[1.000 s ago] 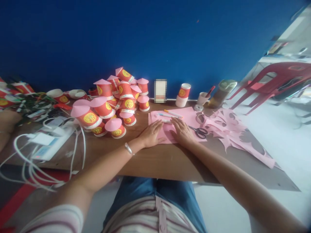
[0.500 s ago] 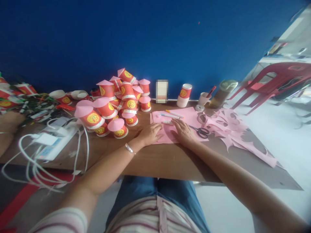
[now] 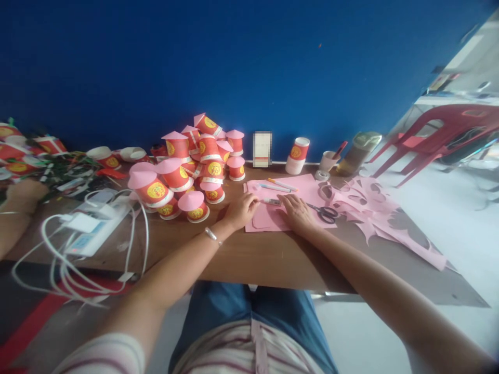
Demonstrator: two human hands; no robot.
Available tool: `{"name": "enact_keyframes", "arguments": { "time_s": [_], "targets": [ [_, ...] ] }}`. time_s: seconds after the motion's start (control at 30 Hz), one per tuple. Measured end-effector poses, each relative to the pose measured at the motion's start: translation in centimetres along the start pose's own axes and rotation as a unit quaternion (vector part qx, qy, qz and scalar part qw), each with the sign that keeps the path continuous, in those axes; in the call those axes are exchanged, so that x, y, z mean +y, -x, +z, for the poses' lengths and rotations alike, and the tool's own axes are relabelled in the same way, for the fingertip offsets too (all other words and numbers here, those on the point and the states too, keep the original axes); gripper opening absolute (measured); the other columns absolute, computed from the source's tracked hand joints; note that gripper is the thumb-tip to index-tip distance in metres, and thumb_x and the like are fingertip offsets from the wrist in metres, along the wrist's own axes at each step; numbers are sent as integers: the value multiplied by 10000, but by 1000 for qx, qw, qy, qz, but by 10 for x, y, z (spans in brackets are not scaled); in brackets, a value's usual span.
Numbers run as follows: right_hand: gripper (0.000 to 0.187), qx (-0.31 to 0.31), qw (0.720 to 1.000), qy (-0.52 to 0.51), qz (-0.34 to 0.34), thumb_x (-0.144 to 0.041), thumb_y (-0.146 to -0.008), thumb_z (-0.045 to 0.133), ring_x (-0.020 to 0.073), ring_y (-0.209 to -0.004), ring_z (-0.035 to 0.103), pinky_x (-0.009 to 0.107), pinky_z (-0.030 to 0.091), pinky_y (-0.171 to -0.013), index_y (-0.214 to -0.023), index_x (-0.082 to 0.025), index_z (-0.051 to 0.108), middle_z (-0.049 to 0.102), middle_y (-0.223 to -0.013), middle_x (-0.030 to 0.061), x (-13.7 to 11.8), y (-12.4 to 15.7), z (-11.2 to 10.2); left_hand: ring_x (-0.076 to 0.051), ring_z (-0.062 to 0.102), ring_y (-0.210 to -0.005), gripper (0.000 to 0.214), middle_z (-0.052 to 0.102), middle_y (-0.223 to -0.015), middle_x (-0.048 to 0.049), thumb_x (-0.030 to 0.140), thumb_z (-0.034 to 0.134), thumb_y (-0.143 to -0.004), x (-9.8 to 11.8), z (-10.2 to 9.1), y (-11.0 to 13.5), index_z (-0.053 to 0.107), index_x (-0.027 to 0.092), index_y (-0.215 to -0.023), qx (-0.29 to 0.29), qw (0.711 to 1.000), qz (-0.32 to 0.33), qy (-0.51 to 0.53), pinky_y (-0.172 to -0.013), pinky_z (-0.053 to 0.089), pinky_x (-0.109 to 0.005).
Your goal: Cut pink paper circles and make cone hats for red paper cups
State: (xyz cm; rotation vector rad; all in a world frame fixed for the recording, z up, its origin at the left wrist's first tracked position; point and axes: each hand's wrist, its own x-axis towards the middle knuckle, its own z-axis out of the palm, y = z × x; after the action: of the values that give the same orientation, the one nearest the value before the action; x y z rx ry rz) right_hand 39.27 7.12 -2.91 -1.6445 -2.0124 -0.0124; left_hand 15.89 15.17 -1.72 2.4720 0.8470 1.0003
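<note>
My left hand [image 3: 241, 210] rests at the left edge of a pink paper sheet [image 3: 306, 191] on the brown table [image 3: 249, 257]. Its fingers are curled beside the left end of a small marker [image 3: 271, 201]; I cannot tell whether they grip it. My right hand [image 3: 298, 213] lies flat on the sheet, fingers spread, fingertips near the marker's right end. A smaller pink piece [image 3: 267, 217] lies between the hands. Black-handled scissors [image 3: 325, 212] lie just right of my right hand. Two pens [image 3: 278, 184] lie further back on the sheet.
A pile of red paper cups with pink cone tops [image 3: 187, 166] stands left of the sheet. Further left lies a power strip with white cables [image 3: 93, 228], with another person's hand [image 3: 19, 197] at the edge. Pink paper scraps [image 3: 374, 208], a cup stack [image 3: 295, 156] and a red chair [image 3: 440, 130] are to the right.
Both hands have slid a little away from me on the pink sheet toward the marker. My left hand's fingers have curled from flat.
</note>
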Motion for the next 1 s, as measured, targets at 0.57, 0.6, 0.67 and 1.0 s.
{"name": "enact_keyframes", "arguments": {
  "time_s": [0.57, 0.6, 0.67, 1.0],
  "targets": [
    [408, 41, 917, -387, 85, -591, -918, 648, 187, -776, 703, 347, 603, -699, -1015, -195, 637, 728, -919, 59, -15, -14, 11, -128, 656, -846, 299, 679, -1120, -84, 221, 684, -900, -10, 1, -1, 594, 194, -1184, 70, 981, -51, 175, -746, 561, -256],
    [408, 53, 912, -396, 92, -591, -903, 668, 185, -788, 696, 348, 599, -711, -1006, -199, 631, 724, -929, 58, -16, -15, 11, -134, 659, -860, 296, 679, -1125, -86, 199, 667, -903, -12, 2, 0, 592, 194, -1190, 71, 983, -47, 164, -767, 568, -268],
    [402, 74, 906, -401, 112, -585, -889, 683, 181, -785, 682, 343, 586, -706, -996, -202, 625, 715, -918, 52, -14, -18, 12, -150, 669, -903, 301, 676, -1156, -94, 164, 618, -918, -18, 3, 1, 586, 193, -1216, 69, 987, -40, 137, -817, 582, -297],
    [433, 106, 897, -388, 181, -606, -880, 645, 179, -678, 665, 339, 571, -633, -1014, -195, 633, 714, -836, 43, 3, -23, 12, -281, 539, -1321, 407, 579, -1420, -163, 80, 421, -972, -19, 0, -44, 602, 157, -1328, -54, 989, 7, -136, -1114, 471, -458]
  ]
}}
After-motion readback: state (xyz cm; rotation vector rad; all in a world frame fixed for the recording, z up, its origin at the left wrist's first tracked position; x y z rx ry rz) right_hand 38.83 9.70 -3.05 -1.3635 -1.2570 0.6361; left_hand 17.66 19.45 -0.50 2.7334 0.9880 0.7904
